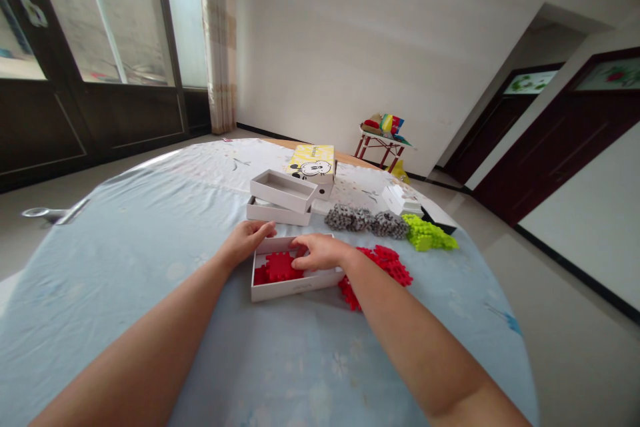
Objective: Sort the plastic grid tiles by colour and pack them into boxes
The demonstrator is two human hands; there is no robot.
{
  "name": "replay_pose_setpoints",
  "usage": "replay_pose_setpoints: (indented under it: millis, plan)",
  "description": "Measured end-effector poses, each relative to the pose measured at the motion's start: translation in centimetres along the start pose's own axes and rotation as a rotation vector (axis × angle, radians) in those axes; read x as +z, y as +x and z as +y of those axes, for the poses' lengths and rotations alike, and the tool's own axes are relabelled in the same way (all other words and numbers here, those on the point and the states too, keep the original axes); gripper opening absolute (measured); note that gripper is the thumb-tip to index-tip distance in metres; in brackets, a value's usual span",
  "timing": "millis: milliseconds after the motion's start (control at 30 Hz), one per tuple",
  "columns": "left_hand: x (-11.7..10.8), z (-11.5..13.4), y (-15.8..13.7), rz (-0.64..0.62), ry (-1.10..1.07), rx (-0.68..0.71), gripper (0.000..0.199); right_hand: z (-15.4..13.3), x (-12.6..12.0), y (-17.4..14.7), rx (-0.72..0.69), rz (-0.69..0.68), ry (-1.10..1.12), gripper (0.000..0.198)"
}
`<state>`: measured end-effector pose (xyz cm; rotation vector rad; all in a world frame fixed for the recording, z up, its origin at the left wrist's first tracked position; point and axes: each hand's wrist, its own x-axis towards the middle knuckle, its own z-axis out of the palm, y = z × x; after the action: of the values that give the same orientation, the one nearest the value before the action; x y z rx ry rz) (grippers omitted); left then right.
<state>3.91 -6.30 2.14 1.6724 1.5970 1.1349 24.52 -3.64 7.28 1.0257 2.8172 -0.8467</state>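
Note:
A shallow white box [295, 289] without a lid stands on the table in front of me. Several red interlocking toy pieces [281, 267] with notched edges lie in its left part. At the box's back left corner, my left hand [249, 239] has its fingers curled against the rim. My right hand [320, 252] reaches into the box from the right, thumb and fingers pinching the edge of a red piece; part of the grip is hidden. Beneath and beyond my right forearm is a heap of more red pieces [390, 265], just right of the box.
Behind the box sit two stacked white box parts [283, 191] and a yellow cartoon-printed box [314, 163]. Grey pieces [367, 220] and lime-green pieces [429, 233] lie to the right. Further back are a small white carton [400, 200] and a low side table [383, 137].

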Motion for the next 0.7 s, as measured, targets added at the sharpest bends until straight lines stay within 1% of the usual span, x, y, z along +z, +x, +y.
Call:
replay_pose_setpoints:
  millis: [133,267,367,467,567,633,700]
  plan:
    - [0.0,-0.1,0.1,-0.002,0.014,0.001,0.051,-0.1,0.3,0.0,0.026,-0.025,0.123,0.056]
    - [0.1,0.0,0.1,-0.005,0.031,0.011,0.051,-0.4,0.9,0.1,0.044,-0.028,0.348,0.057]
    - [0.1,-0.2,0.1,-0.012,0.041,0.021,0.050,-0.9,1.4,0.2,0.041,-0.005,0.523,0.056]
    - [0.1,-0.3,0.2,-0.015,0.043,0.028,0.050,-1.2,1.6,0.2,0.007,0.003,0.649,0.049]
    - [0.0,-0.3,0.3,-0.014,0.042,0.022,0.050,-1.0,1.7,0.2,0.026,0.051,0.640,0.043]
    - [0.1,-0.2,0.3,-0.013,0.045,0.012,0.051,-0.6,1.7,0.2,0.089,0.121,0.543,0.040]
    - [0.1,-0.2,0.3,-0.007,0.046,0.000,0.050,-0.3,1.9,0.2,0.125,0.151,0.418,0.037]
